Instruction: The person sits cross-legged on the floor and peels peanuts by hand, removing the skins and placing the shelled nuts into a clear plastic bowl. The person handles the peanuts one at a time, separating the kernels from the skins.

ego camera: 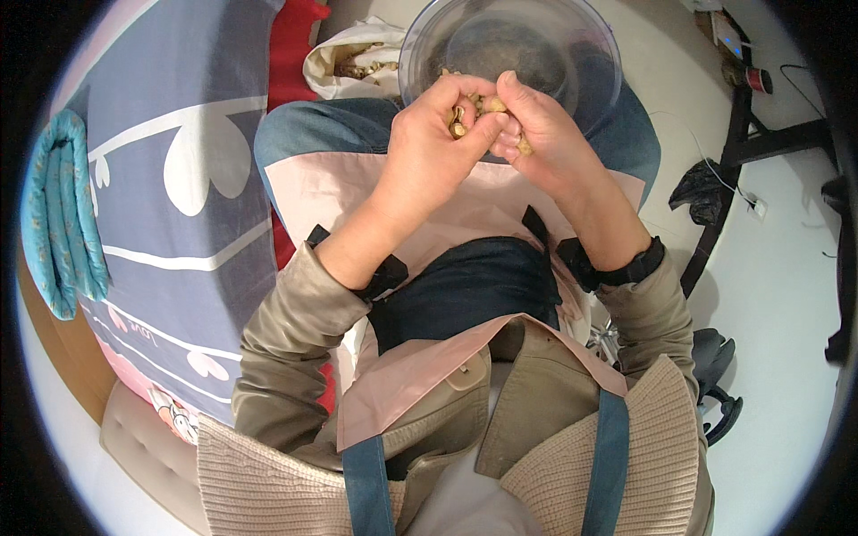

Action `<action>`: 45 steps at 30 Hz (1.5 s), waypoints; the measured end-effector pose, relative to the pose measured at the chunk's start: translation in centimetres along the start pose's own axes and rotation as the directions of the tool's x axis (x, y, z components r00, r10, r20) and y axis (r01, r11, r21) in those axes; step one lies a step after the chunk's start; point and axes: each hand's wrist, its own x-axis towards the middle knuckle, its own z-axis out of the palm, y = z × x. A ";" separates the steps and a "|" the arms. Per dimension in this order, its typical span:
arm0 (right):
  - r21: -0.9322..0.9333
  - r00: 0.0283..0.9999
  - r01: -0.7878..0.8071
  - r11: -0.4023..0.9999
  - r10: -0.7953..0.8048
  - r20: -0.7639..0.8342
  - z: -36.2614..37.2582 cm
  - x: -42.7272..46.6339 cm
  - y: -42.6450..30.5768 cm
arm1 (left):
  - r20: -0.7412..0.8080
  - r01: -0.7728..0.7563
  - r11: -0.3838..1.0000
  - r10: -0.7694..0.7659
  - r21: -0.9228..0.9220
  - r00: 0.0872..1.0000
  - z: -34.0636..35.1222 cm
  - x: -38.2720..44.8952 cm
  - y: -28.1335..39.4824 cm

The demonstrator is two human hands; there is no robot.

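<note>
My left hand (429, 147) and my right hand (546, 134) meet over my lap, at the near rim of a clear plastic basin (608, 50). My left hand is cupped around several small tan pieces (496, 105), which look like nuts or pieces of shell. Between the fingers of my right hand there are tan pieces too, one showing below the fingertips. The fingers of both hands touch, so part of what they hold is hidden. A cream cloth bag (325, 60) lies open left of the basin, with tan and brown bits (365, 67) inside.
On the left is a bed with a grey heart-patterned cover (147, 234) and a folded turquoise quilt (64, 214). A dark metal frame (771, 144), a black plastic bag (700, 191) and a thin cable are at the right. A pink apron (322, 177) covers my lap.
</note>
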 end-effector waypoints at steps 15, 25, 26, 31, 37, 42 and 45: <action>-0.342 0.973 0.194 0.919 -0.224 -0.049 1.5 -2.3 0.3 | -0.026 0.052 0.969 -0.060 -0.240 0.998 0.0 -0.7 -0.8; -0.597 0.949 0.264 0.758 -0.314 0.021 1.7 -2.7 0.4 | 0.008 -0.146 0.989 0.146 0.020 0.989 0.0 -0.5 -0.2; -0.605 0.950 0.263 0.752 -0.311 0.027 1.7 -2.7 0.4 | 0.012 -0.139 0.989 0.139 0.040 0.990 0.0 -0.5 -0.1; -0.627 0.957 0.242 0.740 -0.287 0.030 2.1 -2.8 0.2 | -0.063 -0.281 0.932 0.302 0.227 0.951 0.2 -0.3 -0.3; -0.526 0.975 0.187 0.830 -0.223 -0.004 2.1 -2.8 0.4 | -0.051 -0.262 0.944 0.277 0.200 0.959 0.4 -0.3 -0.1; -0.157 0.996 0.078 0.984 -0.083 -0.022 1.8 -2.6 0.5 | 0.025 0.008 0.959 -0.001 -0.284 1.000 0.6 -0.2 -0.3; -0.055 0.998 0.063 0.997 -0.064 -0.006 1.5 -2.6 0.2 | 0.164 0.236 0.806 -0.174 -0.542 0.971 0.4 0.3 -0.9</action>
